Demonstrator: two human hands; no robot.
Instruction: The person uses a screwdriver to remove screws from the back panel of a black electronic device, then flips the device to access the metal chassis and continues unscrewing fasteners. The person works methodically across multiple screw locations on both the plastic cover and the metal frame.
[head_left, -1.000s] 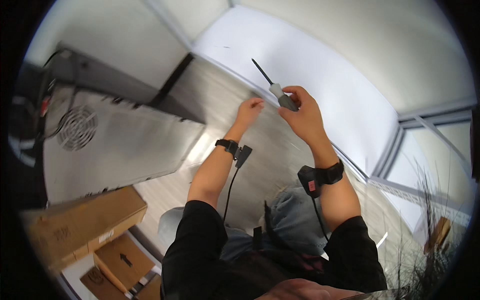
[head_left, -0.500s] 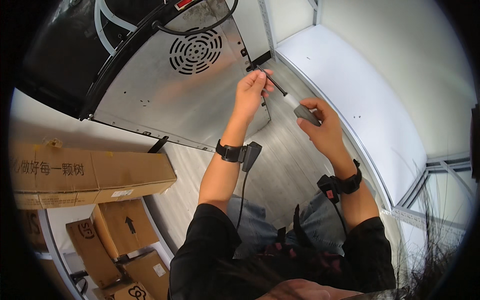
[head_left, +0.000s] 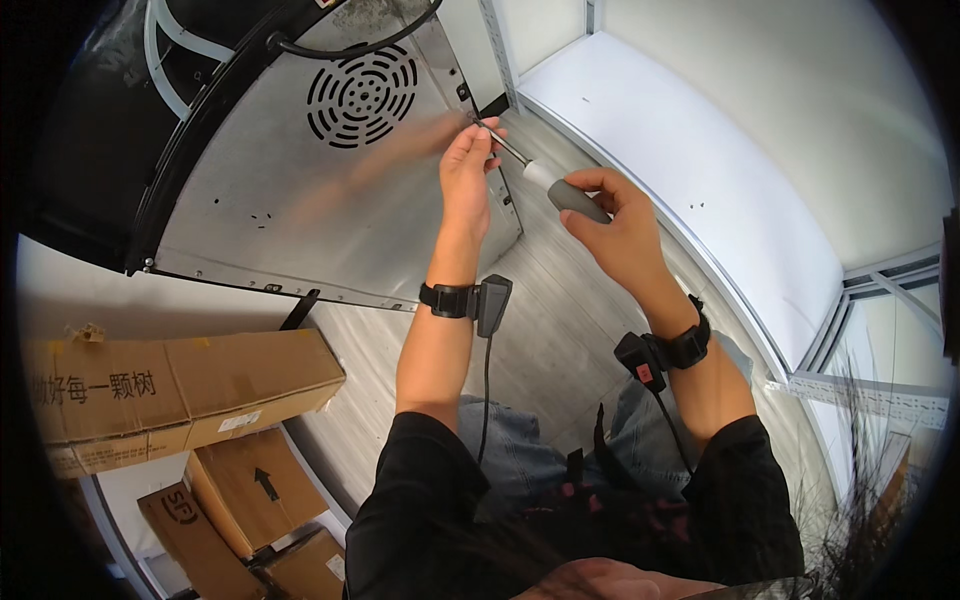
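My right hand (head_left: 618, 222) is closed round the grey handle of a screwdriver (head_left: 578, 200), which has a white collar and a thin metal shaft. The shaft slants up and left to the edge of a large metal panel (head_left: 330, 215). There my left hand (head_left: 467, 170) is closed, thumb and fingers pinched about the shaft near its tip. The tip itself is hidden by these fingers, and whether a screw sits there I cannot tell. Round vent slots (head_left: 362, 95) are cut in the panel, left of my left hand.
A black cable (head_left: 350, 50) loops across the panel's top. Cardboard boxes (head_left: 250, 385) are stacked at the lower left on a shelf frame. On the right runs a long white shelf (head_left: 680, 190) with metal edging. Grey plank flooring (head_left: 545, 290) lies below my hands.
The view has shifted, so the panel and both hands sit further left and the boxes lower. Both hands stay on the screwdriver at the panel's edge.
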